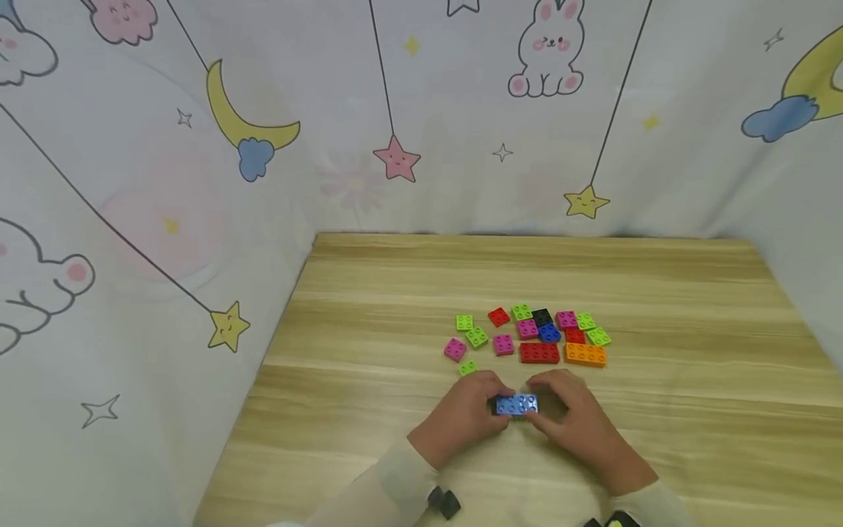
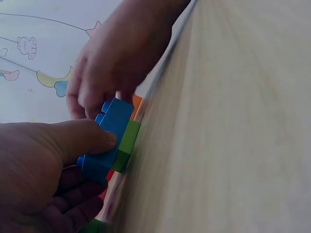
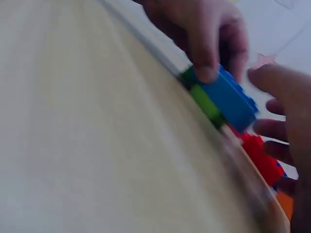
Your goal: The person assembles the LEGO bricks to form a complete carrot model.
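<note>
A blue eight-stud brick (image 1: 516, 405) is held by my left hand (image 1: 464, 410), whose thumb lies along its near side. Directly beneath the blue brick a lime green brick (image 2: 128, 145) shows in the left wrist view; whether the two are joined I cannot tell. My right hand (image 1: 582, 428) is at the brick's right end, its thumb near the corner. In the right wrist view the right-hand fingers (image 3: 272, 128) are spread and stand apart from the blue brick (image 3: 228, 99).
Beyond the hands lie loose bricks: a long red brick (image 1: 539, 353), an orange brick (image 1: 585, 355), a black brick (image 1: 542, 317), a dark blue brick (image 1: 549, 333), and several small lime, pink and red ones. The wooden table (image 1: 356, 315) meets patterned cloth walls (image 1: 448, 197).
</note>
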`<state>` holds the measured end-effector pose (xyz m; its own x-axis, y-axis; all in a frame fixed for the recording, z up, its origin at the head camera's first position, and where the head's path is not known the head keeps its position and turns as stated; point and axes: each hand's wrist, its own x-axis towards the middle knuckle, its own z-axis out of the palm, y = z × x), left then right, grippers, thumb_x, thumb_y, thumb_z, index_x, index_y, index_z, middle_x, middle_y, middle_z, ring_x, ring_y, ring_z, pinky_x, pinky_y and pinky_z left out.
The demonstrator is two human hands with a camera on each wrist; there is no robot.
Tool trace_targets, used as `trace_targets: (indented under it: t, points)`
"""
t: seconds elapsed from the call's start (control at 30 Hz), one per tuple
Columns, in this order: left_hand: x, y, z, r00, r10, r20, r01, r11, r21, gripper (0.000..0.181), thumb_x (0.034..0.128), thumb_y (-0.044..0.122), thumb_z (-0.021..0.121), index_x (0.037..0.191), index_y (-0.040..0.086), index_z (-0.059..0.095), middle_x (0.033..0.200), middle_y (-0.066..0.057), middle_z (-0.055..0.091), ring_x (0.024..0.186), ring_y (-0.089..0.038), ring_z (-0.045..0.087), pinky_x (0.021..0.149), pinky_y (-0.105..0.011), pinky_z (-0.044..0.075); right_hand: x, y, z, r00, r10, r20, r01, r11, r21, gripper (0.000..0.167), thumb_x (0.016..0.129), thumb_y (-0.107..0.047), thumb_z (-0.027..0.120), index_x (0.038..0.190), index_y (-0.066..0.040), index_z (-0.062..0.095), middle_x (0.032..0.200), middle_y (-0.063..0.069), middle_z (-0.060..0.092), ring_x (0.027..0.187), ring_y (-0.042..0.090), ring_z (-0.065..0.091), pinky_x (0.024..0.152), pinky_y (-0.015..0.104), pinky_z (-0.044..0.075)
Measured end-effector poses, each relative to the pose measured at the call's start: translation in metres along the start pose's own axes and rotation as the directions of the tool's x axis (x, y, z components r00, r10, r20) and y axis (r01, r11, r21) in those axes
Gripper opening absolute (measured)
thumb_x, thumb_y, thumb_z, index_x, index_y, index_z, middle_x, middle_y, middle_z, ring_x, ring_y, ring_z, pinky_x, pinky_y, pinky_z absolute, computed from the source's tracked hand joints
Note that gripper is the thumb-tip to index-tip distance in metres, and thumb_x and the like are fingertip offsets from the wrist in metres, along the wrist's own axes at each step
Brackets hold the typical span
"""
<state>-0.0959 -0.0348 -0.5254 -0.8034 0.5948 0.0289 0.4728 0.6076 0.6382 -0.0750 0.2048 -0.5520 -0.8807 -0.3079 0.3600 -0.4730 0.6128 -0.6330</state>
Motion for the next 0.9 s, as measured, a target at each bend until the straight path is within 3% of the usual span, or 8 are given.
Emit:
trace_targets:
  t: [0.07, 0.17, 0.27, 0.4, 0.6, 0.7, 0.8, 0.9]
  points:
    - [0.001, 0.0, 0.0, 1.0, -0.025, 0.013, 0.025, 1.0, -0.007, 0.036, 0.084, 0.022, 0.088, 0.118, 0.015, 0.077, 0.104, 0.013, 0.067, 0.095, 0.002, 0.058, 0.088, -0.017, 0.05, 0.002, 0.014, -0.012, 0.996, -0.022, -0.089, 0.017, 0.998, -0.055, 0.044, 0.079, -0.015, 0.089, 0.119, -0.007, 0.071, 0.12, 0.005, 0.071, 0.114, 0.028, 0.059, 0.1, 0.044, 0.039]
    - [0.002, -0.001, 0.0, 0.998, -0.048, 0.028, 0.049, 0.999, -0.023, 0.035, 0.0851, 0.022, 0.087, 0.118, 0.017, 0.077, 0.104, 0.015, 0.066, 0.095, 0.002, 0.057, 0.089, -0.017, 0.051, 0.006, 0.035, -0.031, 0.984, 0.023, -0.177, -0.056, 0.981, -0.186, 0.048, 0.079, -0.014, 0.087, 0.123, -0.003, 0.07, 0.126, 0.017, 0.067, 0.119, 0.041, 0.053, 0.093, 0.058, 0.034]
    - [0.005, -0.001, 0.0, 0.998, -0.051, 0.023, 0.051, 0.998, -0.024, 0.035, 0.086, 0.023, 0.086, 0.119, 0.017, 0.077, 0.105, 0.015, 0.065, 0.094, 0.002, 0.057, 0.089, -0.017, 0.051, 0.009, 0.049, -0.045, 0.984, 0.098, -0.151, -0.138, 0.948, -0.286, 0.053, 0.082, -0.02, 0.087, 0.129, -0.003, 0.068, 0.128, 0.021, 0.063, 0.12, 0.046, 0.046, 0.086, 0.062, 0.031]
    - [0.008, -0.003, -0.001, 0.998, -0.055, 0.016, 0.055, 0.998, -0.017, 0.036, 0.0864, 0.024, 0.086, 0.12, 0.019, 0.077, 0.106, 0.016, 0.065, 0.092, 0.002, 0.056, 0.087, -0.016, 0.05, 0.014, 0.058, -0.05, 0.988, 0.113, -0.103, -0.141, 0.935, -0.327, 0.049, 0.084, -0.02, 0.086, 0.126, -0.002, 0.07, 0.123, 0.02, 0.064, 0.114, 0.045, 0.047, 0.081, 0.056, 0.03]
    - [0.006, -0.006, -0.001, 0.999, -0.035, 0.004, 0.036, 0.998, -0.052, 0.035, 0.0869, 0.023, 0.086, 0.12, 0.02, 0.075, 0.11, 0.016, 0.066, 0.099, 0.002, 0.057, 0.092, -0.018, 0.05, 0.014, 0.055, -0.049, 0.986, 0.13, -0.109, -0.159, 0.932, -0.324, 0.041, 0.084, -0.017, 0.087, 0.119, -0.002, 0.072, 0.116, 0.018, 0.07, 0.109, 0.041, 0.05, 0.081, 0.054, 0.03]
    - [0.006, -0.008, 0.0, 1.0, -0.031, 0.003, 0.031, 0.998, -0.057, 0.038, 0.0871, 0.025, 0.086, 0.123, 0.021, 0.074, 0.113, 0.015, 0.067, 0.102, 0.002, 0.058, 0.095, -0.018, 0.05, 0.013, 0.048, -0.049, 0.984, 0.143, -0.106, -0.167, 0.948, -0.272, 0.041, 0.083, -0.016, 0.088, 0.118, -0.002, 0.072, 0.114, 0.018, 0.072, 0.11, 0.04, 0.055, 0.086, 0.057, 0.032]
    - [0.004, -0.009, 0.0, 1.0, -0.026, 0.0, 0.026, 0.998, -0.06, 0.044, 0.0867, 0.026, 0.086, 0.128, 0.021, 0.072, 0.116, 0.014, 0.067, 0.103, 0.001, 0.058, 0.096, -0.019, 0.049, 0.01, 0.036, -0.044, 0.988, 0.106, -0.108, -0.126, 0.971, -0.201, 0.039, 0.081, -0.012, 0.09, 0.115, -0.003, 0.073, 0.111, 0.014, 0.074, 0.107, 0.036, 0.062, 0.092, 0.056, 0.038]
    - [0.003, -0.01, 0.0, 1.0, -0.014, -0.013, 0.013, 0.998, -0.066, 0.043, 0.0863, 0.026, 0.087, 0.126, 0.02, 0.073, 0.116, 0.013, 0.068, 0.103, -0.001, 0.058, 0.096, -0.019, 0.05, 0.005, 0.02, -0.035, 0.995, 0.043, -0.091, -0.056, 0.989, -0.139, 0.04, 0.078, -0.011, 0.091, 0.114, -0.006, 0.075, 0.11, 0.006, 0.075, 0.103, 0.029, 0.066, 0.094, 0.047, 0.044]
